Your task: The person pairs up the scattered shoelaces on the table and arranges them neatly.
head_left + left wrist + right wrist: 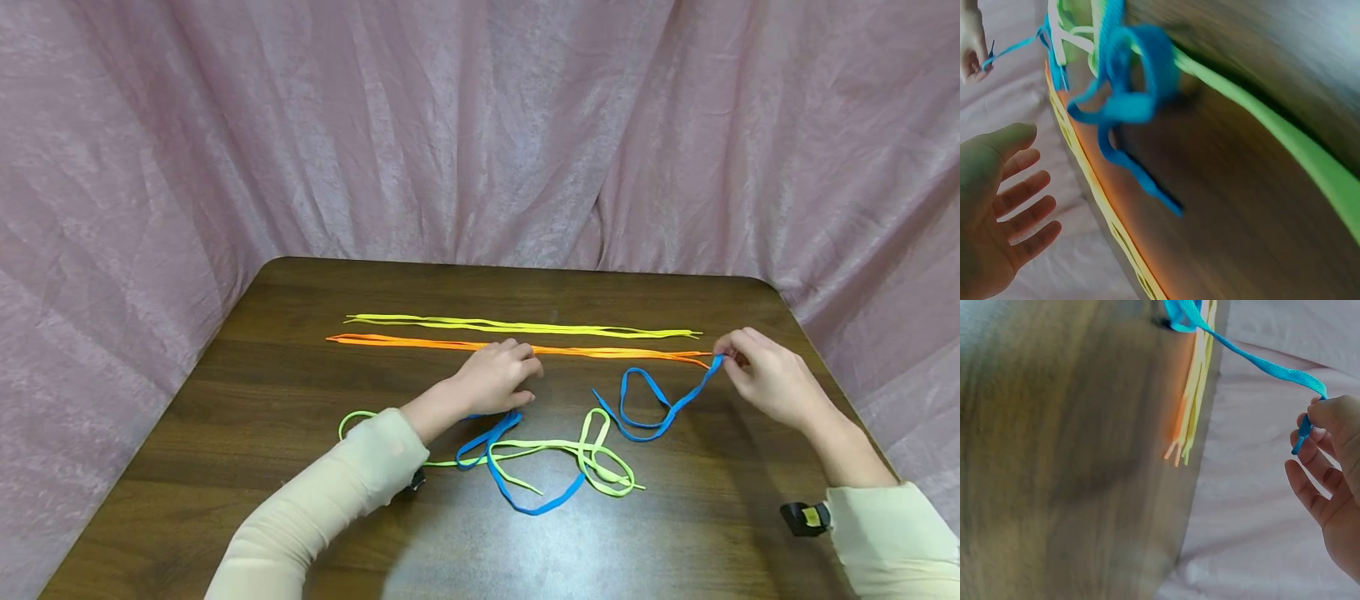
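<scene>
The right hand (776, 379) pinches a blue shoelace (1272, 369) near its tip, which pokes out below the thumb in the right wrist view. From those fingers the lace runs down to loose loops on the table. Fingers spread and bent a little, the left hand (498, 375) holds nothing; in the head view it overlaps the orange shoelaces (600, 352). Below it lies another blue shoelace (525, 510), looped and tangled with lime-green shoelace (618, 492). In the left wrist view, this blue lace's loose tip (1169, 203) lies apart from the left hand.
Yellow shoelaces (525, 327) stretch straight across the back of the brown wooden table (225, 467), parallel to the orange ones. Pink curtains (480, 133) hang behind and beside the table. Light sleeves (300, 508) cover both forearms, and a small black device (804, 518) sits at the right wrist.
</scene>
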Tool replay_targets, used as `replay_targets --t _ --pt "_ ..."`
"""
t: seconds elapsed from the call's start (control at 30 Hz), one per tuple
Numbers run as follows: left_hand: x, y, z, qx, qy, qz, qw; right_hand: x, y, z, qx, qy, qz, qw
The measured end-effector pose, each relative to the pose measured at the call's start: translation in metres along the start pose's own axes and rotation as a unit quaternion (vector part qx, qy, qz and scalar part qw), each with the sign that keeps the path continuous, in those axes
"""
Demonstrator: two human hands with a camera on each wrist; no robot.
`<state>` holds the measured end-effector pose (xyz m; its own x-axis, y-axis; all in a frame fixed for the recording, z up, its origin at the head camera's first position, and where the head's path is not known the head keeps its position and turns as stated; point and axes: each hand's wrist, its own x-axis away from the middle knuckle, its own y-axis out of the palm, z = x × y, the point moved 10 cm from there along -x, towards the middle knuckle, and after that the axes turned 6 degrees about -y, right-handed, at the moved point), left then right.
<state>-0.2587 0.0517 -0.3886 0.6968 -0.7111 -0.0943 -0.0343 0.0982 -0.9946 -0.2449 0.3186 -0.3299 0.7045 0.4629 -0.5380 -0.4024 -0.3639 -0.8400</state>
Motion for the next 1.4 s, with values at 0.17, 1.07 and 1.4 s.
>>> replay_targets --t 0.17,1.07,1.4 --pt "-0.015 0.006 0.022 -0.014 0.015 -0.022 0.9996 -0.001 -0.014 0.008 -0.003 0.025 0.017 1.000" --pt "-0.075 0.055 0.111 -0.089 0.031 -0.125 0.9877 0.015 -0.006 0.035 0.004 0.071 0.039 0.997" --pt "-0.078 0.062 0.114 -0.117 0.022 -0.134 0.9839 0.016 0.002 0.032 0.003 0.073 0.027 0.997"
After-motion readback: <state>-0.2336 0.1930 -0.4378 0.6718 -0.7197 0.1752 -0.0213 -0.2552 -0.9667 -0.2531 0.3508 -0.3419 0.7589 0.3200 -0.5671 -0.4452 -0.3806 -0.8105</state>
